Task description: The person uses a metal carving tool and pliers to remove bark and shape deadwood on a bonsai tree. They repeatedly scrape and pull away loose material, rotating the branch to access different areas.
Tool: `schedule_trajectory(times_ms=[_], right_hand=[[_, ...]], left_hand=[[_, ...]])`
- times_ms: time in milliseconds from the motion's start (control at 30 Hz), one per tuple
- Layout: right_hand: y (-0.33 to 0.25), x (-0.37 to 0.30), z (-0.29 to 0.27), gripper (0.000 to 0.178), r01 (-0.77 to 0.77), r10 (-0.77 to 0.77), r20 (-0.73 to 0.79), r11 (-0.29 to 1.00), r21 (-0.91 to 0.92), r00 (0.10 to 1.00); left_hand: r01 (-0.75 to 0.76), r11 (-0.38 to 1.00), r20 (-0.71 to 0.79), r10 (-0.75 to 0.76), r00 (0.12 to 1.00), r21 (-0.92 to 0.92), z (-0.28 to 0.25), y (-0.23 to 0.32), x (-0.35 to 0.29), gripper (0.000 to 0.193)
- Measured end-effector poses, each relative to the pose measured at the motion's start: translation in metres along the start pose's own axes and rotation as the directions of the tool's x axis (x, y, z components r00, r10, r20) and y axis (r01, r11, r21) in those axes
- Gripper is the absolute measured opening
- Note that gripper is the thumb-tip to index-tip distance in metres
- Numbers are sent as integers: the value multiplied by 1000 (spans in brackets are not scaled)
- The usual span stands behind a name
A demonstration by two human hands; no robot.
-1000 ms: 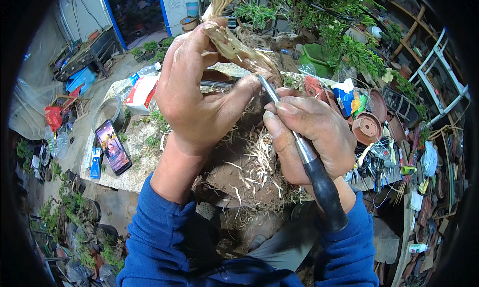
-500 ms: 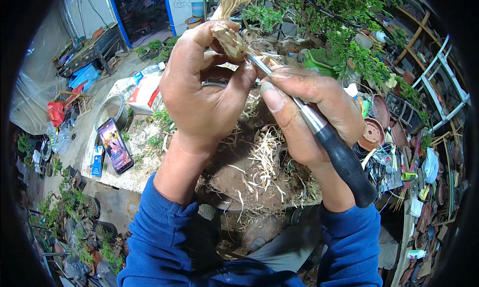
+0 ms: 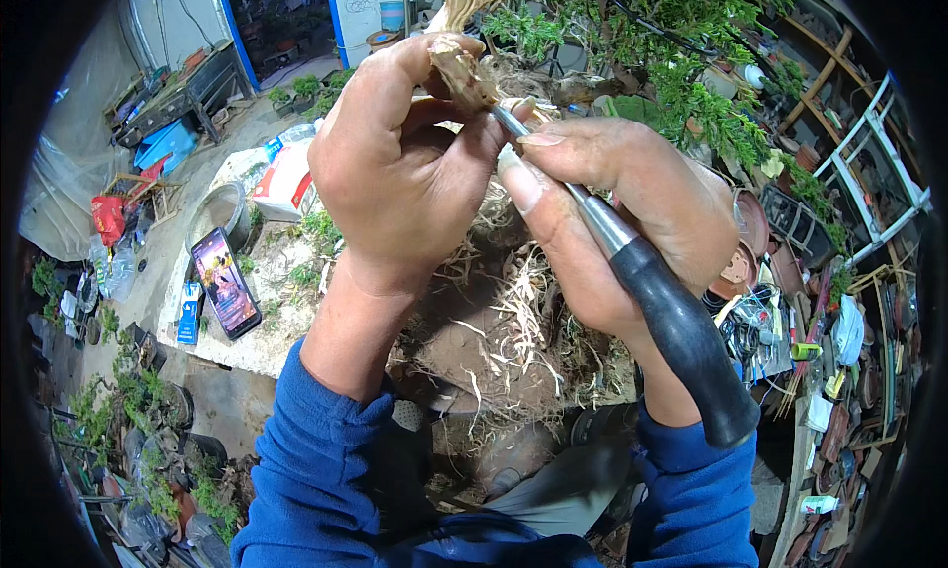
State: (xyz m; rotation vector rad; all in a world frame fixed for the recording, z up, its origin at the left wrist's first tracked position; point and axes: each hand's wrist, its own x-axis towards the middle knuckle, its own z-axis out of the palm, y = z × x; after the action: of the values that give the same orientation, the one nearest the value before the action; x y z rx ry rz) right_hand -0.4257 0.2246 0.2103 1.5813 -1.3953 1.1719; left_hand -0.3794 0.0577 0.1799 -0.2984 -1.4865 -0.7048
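My left hand (image 3: pixel 395 158) is closed round a pale, bare piece of deadwood (image 3: pixel 462 74), whose forked upper end sticks up past the fingers. In my right hand (image 3: pixel 622 212) is a carving tool (image 3: pixel 676 331) with a black handle and a steel shank, gripped between thumb and fingers. The tool slants up to the left, and its tip meets the lower end of the wood by my left thumb. The very tip is hidden there. Below both hands, curled wood shavings (image 3: pixel 523 316) lie on brown soil.
Left on the pale slab (image 3: pixel 286 346) are a lit phone (image 3: pixel 225 284), a small blue box (image 3: pixel 190 313), a clear tub (image 3: pixel 219 217) and a red-and-white box (image 3: pixel 284 180). Green conifer branches (image 3: pixel 691 104) hang at upper right. Brown pots (image 3: pixel 750 222) and wire coils stand at right.
The tool's handle has shifted slightly right and down with my right hand. My left hand has moved a little, turning the wood slightly. Both grips are kept.
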Motion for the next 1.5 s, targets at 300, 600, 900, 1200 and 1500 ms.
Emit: schedule_trajectory(times_ms=[300, 600, 900, 1200, 1500], right_hand=[[-3, -33, -4, 21, -25, 24, -95, 1000, -12, 995], [-18, -91, -41, 24, -499, 694, -127, 621, 604, 709], [-2, -76, -42, 39, -411, 563, -14, 619, 669, 826], [5, -37, -21, 21, -428, 447, 101, 730, 533, 889], [23, -28, -6, 22, -84, 78, 36, 970, 228, 996]], left_hand=[[7, 992, 217, -34, 976, 124, -12, 8, -6, 80], [48, 988, 270, -6, 963, -149, -24, -2, -10, 99], [539, 684, 0, -619, 785, -491, -35, 12, -1, 21], [750, 355, 351, -718, 601, -559, -23, 20, -4, 34], [588, 770, 191, -556, 809, -250, 1, 38, -5, 47]])
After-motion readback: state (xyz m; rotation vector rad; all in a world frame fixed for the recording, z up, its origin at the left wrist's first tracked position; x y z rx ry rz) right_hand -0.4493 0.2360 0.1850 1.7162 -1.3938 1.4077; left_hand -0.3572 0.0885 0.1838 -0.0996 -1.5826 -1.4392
